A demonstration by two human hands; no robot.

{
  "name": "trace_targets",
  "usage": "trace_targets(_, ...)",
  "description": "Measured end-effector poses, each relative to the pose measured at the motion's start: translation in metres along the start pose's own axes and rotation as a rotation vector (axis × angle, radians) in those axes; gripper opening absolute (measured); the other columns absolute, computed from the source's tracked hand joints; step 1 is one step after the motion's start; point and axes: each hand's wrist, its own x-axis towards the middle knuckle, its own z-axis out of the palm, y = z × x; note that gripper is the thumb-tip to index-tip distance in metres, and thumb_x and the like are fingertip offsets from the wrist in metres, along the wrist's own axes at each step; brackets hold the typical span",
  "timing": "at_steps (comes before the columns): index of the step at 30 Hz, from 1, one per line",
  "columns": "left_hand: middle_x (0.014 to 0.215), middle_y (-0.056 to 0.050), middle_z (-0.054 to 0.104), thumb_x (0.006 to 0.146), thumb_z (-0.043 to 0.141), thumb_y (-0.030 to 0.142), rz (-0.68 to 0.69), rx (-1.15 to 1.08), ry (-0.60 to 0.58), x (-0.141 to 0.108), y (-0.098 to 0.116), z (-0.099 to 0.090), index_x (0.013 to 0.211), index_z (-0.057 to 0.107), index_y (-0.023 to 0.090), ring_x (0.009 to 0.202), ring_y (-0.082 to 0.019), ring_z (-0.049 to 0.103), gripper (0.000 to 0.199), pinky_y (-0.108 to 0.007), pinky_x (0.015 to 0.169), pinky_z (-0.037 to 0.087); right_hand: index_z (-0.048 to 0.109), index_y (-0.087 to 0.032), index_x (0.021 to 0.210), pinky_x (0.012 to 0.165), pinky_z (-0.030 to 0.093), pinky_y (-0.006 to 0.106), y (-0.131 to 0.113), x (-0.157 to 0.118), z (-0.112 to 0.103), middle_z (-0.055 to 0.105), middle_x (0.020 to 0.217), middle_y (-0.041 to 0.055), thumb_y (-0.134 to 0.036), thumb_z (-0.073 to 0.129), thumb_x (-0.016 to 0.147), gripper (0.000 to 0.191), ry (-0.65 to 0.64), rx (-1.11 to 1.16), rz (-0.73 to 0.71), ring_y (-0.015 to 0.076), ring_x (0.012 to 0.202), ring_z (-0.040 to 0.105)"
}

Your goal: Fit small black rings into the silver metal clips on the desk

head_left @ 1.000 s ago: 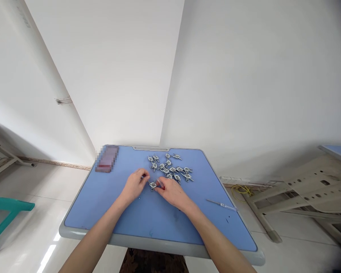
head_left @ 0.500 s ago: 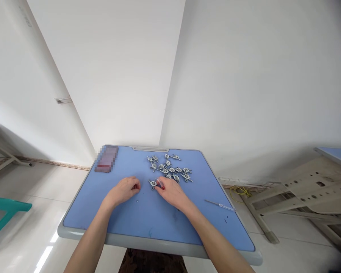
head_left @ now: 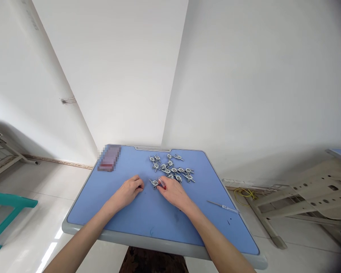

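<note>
Fingers of left hand curled in near middle of blue surface; can't tell from here if anything's pinched. Right hand grasping red-and-clear tool, thumb right by metal fitting lying between hands; contact unclear. Loose cluster of similar fittings just beyond right hand. Screwdriver flat near right edge. Blurred purplish item at far left corner. Teal stool off left side, yellow cord on floor right.
</note>
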Motion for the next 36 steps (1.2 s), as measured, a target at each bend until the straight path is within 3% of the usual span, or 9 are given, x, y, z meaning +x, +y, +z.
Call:
trace_targets(6, 0.095, -0.006, 0.056, 0.088, 0.04, 0.011, -0.055, 0.236, 0.069, 0.037, -0.022, -0.007, 0.086, 0.058, 0.017, 0.08, -0.016, 0.058, 0.019, -0.026, 0.074, 0.045, 0.042, -0.02, 0.068, 0.052, 0.019, 0.024, -0.001, 0.001, -0.001, 0.051, 0.062, -0.0024, -0.018, 0.052, 0.082, 0.017, -0.011, -0.012, 0.006, 0.0115, 0.057, 0.044)
trace_targets(12, 0.093, -0.006, 0.057, 0.086, 0.043, 0.009, -0.059, 0.215, 0.087, 0.058, -0.035, -0.009, 0.086, 0.059, 0.017, 0.078, -0.017, 0.059, 0.017, -0.027, 0.073, 0.046, 0.044, -0.019, 0.069, 0.052, 0.018, 0.024, 0.0, 0.001, 0.002, 0.051, 0.061, -0.003, -0.02, 0.052, 0.082, 0.015, -0.005, -0.011, 0.013, 0.0114, 0.057, 0.044)
trace_targets(19, 0.103, -0.005, 0.054, 0.085, 0.051, 0.017, -0.002, 0.078, 0.21, 0.04, -0.009, -0.009, 0.098, 0.059, 0.02, 0.081, -0.016, 0.058, 0.016, -0.028, 0.075, 0.046, 0.046, -0.019, 0.069, 0.052, 0.021, 0.023, 0.002, 0.0, 0.004, 0.052, 0.062, -0.0025, -0.02, 0.053, 0.081, 0.014, 0.016, 0.012, 0.008, 0.0119, 0.058, 0.045)
trace_targets(22, 0.102, -0.004, 0.055, 0.081, 0.058, 0.023, 0.082, -0.035, 0.126, 0.031, 0.003, -0.005, 0.104, 0.057, 0.021, 0.084, -0.016, 0.057, 0.023, -0.027, 0.076, 0.047, 0.049, -0.019, 0.07, 0.053, 0.024, 0.023, 0.002, -0.001, 0.0, 0.052, 0.061, -0.0031, -0.022, 0.053, 0.08, 0.011, 0.007, 0.069, -0.015, 0.0116, 0.056, 0.045)
trace_targets(26, 0.1, -0.004, 0.055, 0.074, 0.067, 0.027, 0.134, -0.013, 0.046, 0.03, 0.008, 0.008, 0.104, 0.057, 0.021, 0.091, -0.02, 0.055, 0.032, -0.032, 0.08, 0.046, 0.056, -0.019, 0.08, 0.054, 0.028, 0.023, 0.003, -0.003, -0.008, 0.051, 0.059, -0.004, -0.022, 0.05, 0.081, 0.007, 0.037, 0.144, -0.046, 0.0121, 0.054, 0.046)
trace_targets(31, 0.098, -0.005, 0.054, 0.077, 0.067, 0.025, 0.118, 0.018, 0.067, 0.036, 0.006, 0.022, 0.096, 0.058, 0.019, 0.09, -0.021, 0.055, 0.022, -0.034, 0.082, 0.044, 0.057, -0.024, 0.108, 0.055, 0.031, 0.023, 0.008, -0.002, -0.006, 0.055, 0.06, -0.0037, -0.02, 0.042, 0.087, 0.026, 0.061, 0.106, -0.164, 0.014, 0.055, 0.051)
trace_targets(36, 0.096, -0.004, 0.054, 0.077, 0.067, 0.026, 0.093, 0.026, 0.076, 0.037, 0.007, 0.022, 0.093, 0.058, 0.019, 0.088, -0.02, 0.055, 0.02, -0.033, 0.08, 0.044, 0.059, -0.022, 0.088, 0.057, 0.033, 0.025, 0.012, 0.001, 0.003, 0.067, 0.076, 0.002, -0.022, 0.044, 0.089, 0.016, 0.096, -0.026, -0.157, 0.0167, 0.065, 0.059)
